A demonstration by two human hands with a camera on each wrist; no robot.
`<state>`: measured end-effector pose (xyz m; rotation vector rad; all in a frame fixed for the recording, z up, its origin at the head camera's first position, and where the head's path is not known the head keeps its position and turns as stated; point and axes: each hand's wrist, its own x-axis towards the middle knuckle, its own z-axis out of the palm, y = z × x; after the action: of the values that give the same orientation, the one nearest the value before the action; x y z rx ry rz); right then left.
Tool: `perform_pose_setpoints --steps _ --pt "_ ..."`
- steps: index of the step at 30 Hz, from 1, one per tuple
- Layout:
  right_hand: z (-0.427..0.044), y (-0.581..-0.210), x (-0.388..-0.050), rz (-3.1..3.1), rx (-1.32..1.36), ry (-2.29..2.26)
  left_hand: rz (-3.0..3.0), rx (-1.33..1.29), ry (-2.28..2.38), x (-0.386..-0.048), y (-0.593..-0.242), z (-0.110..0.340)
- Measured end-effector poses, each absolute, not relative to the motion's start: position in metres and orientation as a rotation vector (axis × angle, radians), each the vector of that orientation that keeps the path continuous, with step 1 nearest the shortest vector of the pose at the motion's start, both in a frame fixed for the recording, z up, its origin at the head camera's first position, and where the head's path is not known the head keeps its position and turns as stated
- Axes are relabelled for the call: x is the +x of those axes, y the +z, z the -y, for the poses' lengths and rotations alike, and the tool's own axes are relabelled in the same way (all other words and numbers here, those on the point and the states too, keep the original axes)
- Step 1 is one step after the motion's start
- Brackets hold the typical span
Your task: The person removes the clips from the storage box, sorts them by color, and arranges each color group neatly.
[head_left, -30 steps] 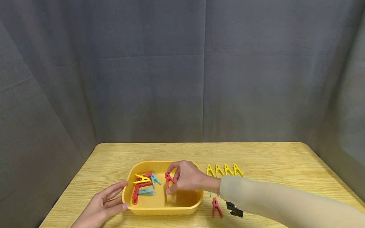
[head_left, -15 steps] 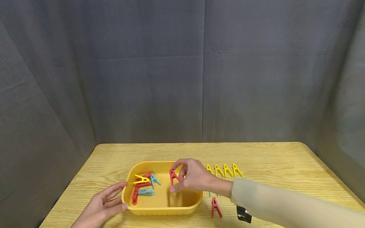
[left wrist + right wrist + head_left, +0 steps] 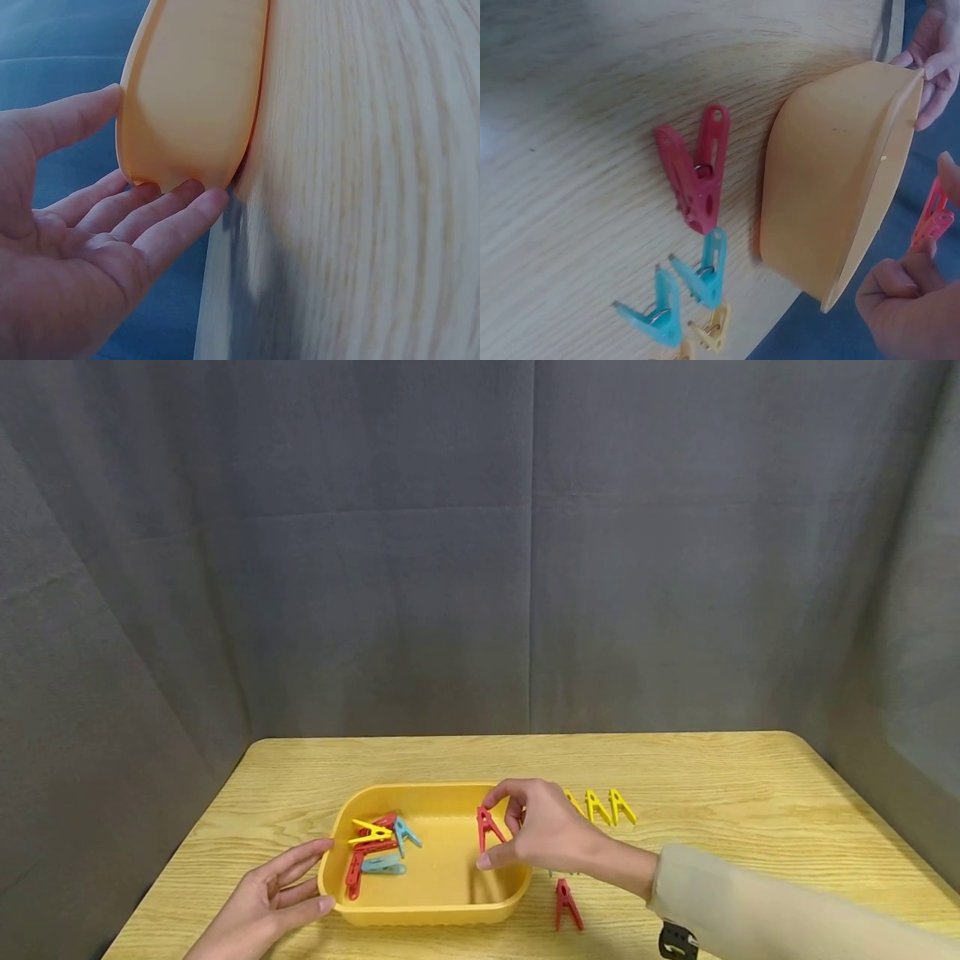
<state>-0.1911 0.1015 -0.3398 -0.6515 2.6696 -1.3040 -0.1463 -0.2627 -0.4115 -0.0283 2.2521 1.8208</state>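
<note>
A yellow basket [image 3: 435, 910] stands on the table, with several red, blue and yellow clothespins in its left part. My left hand [image 3: 262, 902] touches the basket's left end; in the left wrist view the fingers of that hand [image 3: 90, 217] rest against the basket's wall [image 3: 191, 90]. Over the basket's right part, my right hand [image 3: 551, 831] pinches a red clothespin [image 3: 483, 828] between thumb and finger. The right wrist view shows the same red clothespin [image 3: 934, 219] in the right hand [image 3: 919, 300], beside the basket [image 3: 817, 172].
Right of the basket, yellow clothespins [image 3: 621, 807] stand in a row, partly hidden by the right hand. Blue clothespins [image 3: 705, 274] lie nearer, then a red one [image 3: 566, 906] by the front. A grey curtain [image 3: 390, 610] hangs behind the wooden table [image 3: 712, 777].
My right hand has moved to the right with the pinched red clothespin, from the middle of the basket to its right part. The left hand has stayed at the basket's left end.
</note>
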Motion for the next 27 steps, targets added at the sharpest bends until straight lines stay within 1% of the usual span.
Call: perform_pose_setpoints --steps 14,27 --pt "-0.142 -0.339 -0.172 -2.738 -0.605 -1.334 -2.221 -0.007 1.835 -0.147 -0.412 0.263" --pt "-0.178 -0.347 -0.158 -2.716 -0.436 -1.398 -2.264 -0.051 1.804 -0.148 -0.410 0.261"
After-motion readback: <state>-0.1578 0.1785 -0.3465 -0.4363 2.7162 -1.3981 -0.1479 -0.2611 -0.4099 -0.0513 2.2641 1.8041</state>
